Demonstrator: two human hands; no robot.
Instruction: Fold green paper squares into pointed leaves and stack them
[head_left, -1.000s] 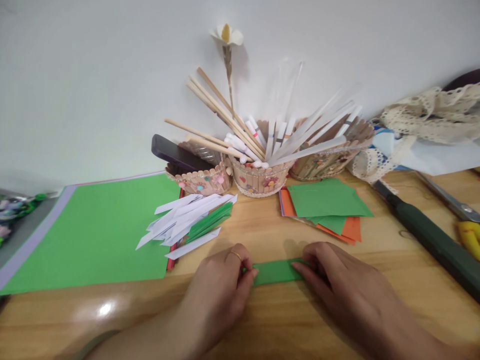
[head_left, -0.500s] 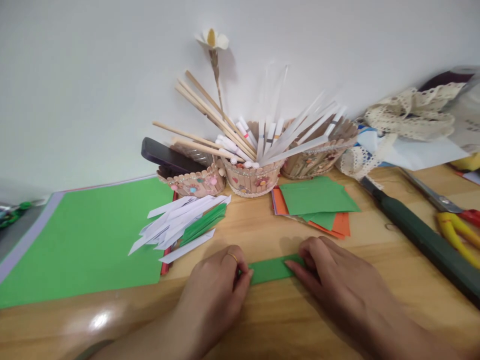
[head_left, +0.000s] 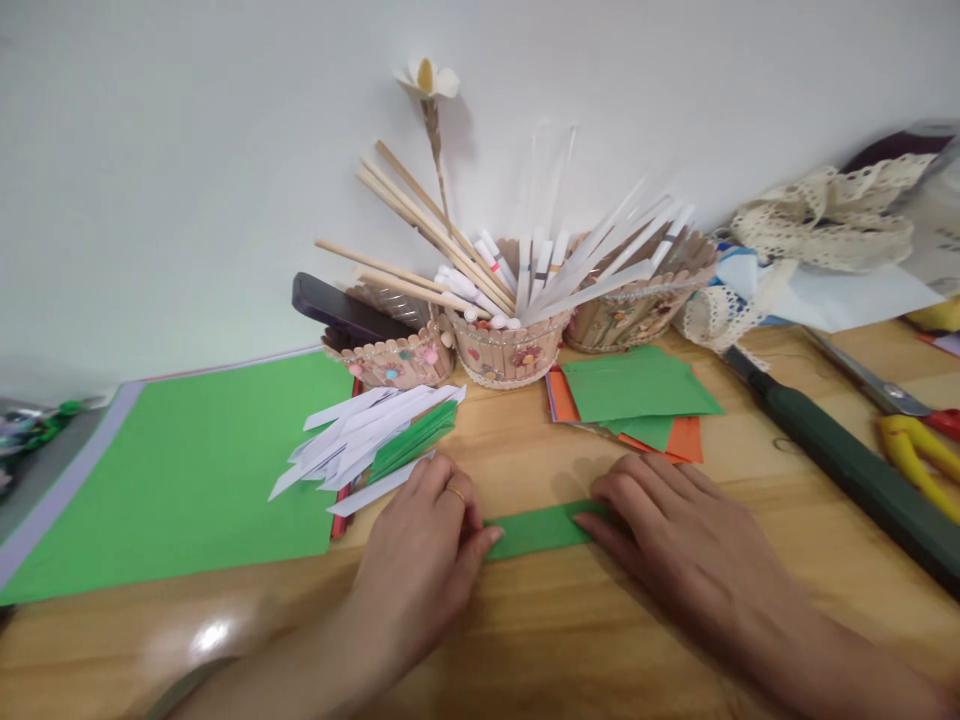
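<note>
A narrow green paper strip (head_left: 536,532) lies low over the wooden table (head_left: 525,650), stretched between my two hands. My left hand (head_left: 431,545), with a ring on one finger, pinches the strip's left end between thumb and fingers. At the other end, my right hand (head_left: 667,540) holds it with the thumb in front and the fingers curled behind. Folded white paper pieces (head_left: 352,435) and folded green pieces (head_left: 412,440) lie just beyond my left hand. Beyond the right hand is a stack of green and orange paper rectangles (head_left: 637,390).
Large green sheets (head_left: 202,470) cover the left side. Decorated wooden-stick holders (head_left: 506,355) with markers, sticks and a dark phone-like object (head_left: 349,310) stand against the wall. On the right lie a dark green-handled tool (head_left: 840,460), scissors (head_left: 911,430) and lace ribbon (head_left: 825,225).
My hands have spread slightly apart, and more of the green strip shows between them. The left hand's fingers have lifted a little toward the white pieces. The view has shifted slightly.
</note>
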